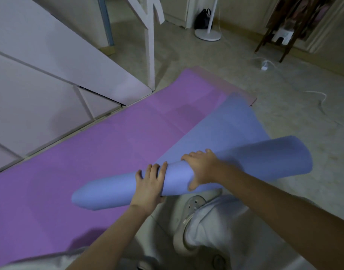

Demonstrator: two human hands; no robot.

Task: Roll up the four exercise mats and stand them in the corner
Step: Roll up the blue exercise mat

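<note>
At nine o'clock the white cabinet front [50, 78] is standing close along the edge of the purple mat [89, 152], which is lying flat from seven o'clock up toward twelve. If the roll starts drifting left it could be running into that panel.

The blue mat [179, 178] is lying on top of the purple one, partly rolled, at the centre of the view just in front of the person's shoe [192, 205]. Its left end is tapering to a narrow tip, so the roll looks to be going cone-shaped rather than even.

The left hand [149, 184] is gripping the roll with its fingers curled over the top. Just to its right, the right hand [202, 168] is holding it too, fingers wrapped over the crest and thumb pressing on the near side. With both hands sitting close together mid-roll, neither end is being controlled.

At three o'clock the right end is flaring wide and loose. My guess is the layers are telescoping there, and a roll like that would be leaning or unrolling once stood up.

The unrolled stretch is running off toward one o'clock at an angle to the purple mat, which is probably feeding the skew. Beyond it a pinkish mat [237, 86] is peeking out; dragging could be bunching it. A white cable [319, 98] is trailing at two o'clock.
</note>
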